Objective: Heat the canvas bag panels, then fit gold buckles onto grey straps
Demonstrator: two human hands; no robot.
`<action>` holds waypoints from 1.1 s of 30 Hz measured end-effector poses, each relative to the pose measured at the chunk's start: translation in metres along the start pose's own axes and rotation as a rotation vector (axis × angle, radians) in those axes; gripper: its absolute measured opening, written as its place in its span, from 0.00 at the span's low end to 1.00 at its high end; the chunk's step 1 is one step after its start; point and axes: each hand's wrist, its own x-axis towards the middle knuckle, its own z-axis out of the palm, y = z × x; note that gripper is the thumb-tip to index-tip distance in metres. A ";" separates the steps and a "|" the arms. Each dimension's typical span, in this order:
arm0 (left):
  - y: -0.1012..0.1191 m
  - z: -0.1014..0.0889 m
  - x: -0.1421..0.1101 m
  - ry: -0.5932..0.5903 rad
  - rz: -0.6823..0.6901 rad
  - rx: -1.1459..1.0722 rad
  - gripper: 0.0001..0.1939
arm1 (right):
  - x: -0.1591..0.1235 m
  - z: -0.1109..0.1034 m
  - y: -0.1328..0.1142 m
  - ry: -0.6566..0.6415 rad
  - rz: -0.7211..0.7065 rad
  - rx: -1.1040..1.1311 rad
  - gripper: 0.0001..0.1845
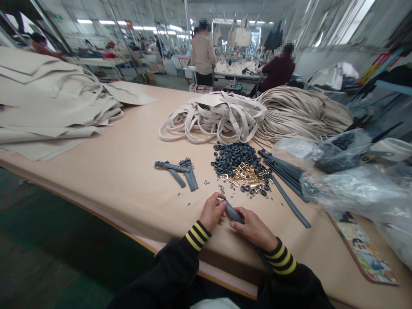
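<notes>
A dark grey strap (233,212) is held between my two hands just above the table's near edge. My left hand (212,211) pinches its far end, the fingertips closed around it. Lower down, my right hand (255,226) grips the same strap between thumb and fingers. Beyond my hands lies a heap of small dark loops (236,154), with gold buckles (247,175) piled at its front. To the left rest several finished-looking straps with buckles (190,174). A bundle of long dark strips (286,174) fans out on the right, one loose strip (291,202) beside it.
Beige looped handles (212,118) and a coil of beige strips (302,109) lie at the back. Beige sheets (48,94) are stacked left. Clear plastic bags (350,184) and a cartoon-patterned case (363,249) are at right. Other people (203,51) are farther off.
</notes>
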 end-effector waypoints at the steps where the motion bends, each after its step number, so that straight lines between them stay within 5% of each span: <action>1: 0.000 0.000 0.000 0.006 -0.009 0.013 0.08 | -0.001 0.002 -0.001 0.055 -0.040 -0.125 0.10; 6: 0.000 -0.001 0.002 0.030 -0.071 0.023 0.06 | -0.005 0.007 -0.005 0.037 -0.066 -0.303 0.11; 9: 0.001 -0.002 0.001 0.028 -0.057 0.027 0.06 | -0.008 0.008 -0.008 0.137 -0.084 -0.468 0.15; 17: 0.004 0.003 -0.002 0.066 -0.075 0.071 0.05 | -0.015 0.014 -0.024 0.154 -0.083 -0.741 0.08; 20: 0.003 0.002 -0.002 0.060 -0.064 0.063 0.05 | -0.008 0.010 -0.022 0.101 -0.019 -0.510 0.08; 26: 0.003 -0.003 -0.001 -0.042 -0.049 0.036 0.10 | 0.000 0.003 0.000 -0.143 0.227 0.585 0.11; 33: 0.007 0.001 -0.004 -0.025 -0.041 0.131 0.09 | -0.003 0.005 0.005 -0.142 0.230 0.732 0.13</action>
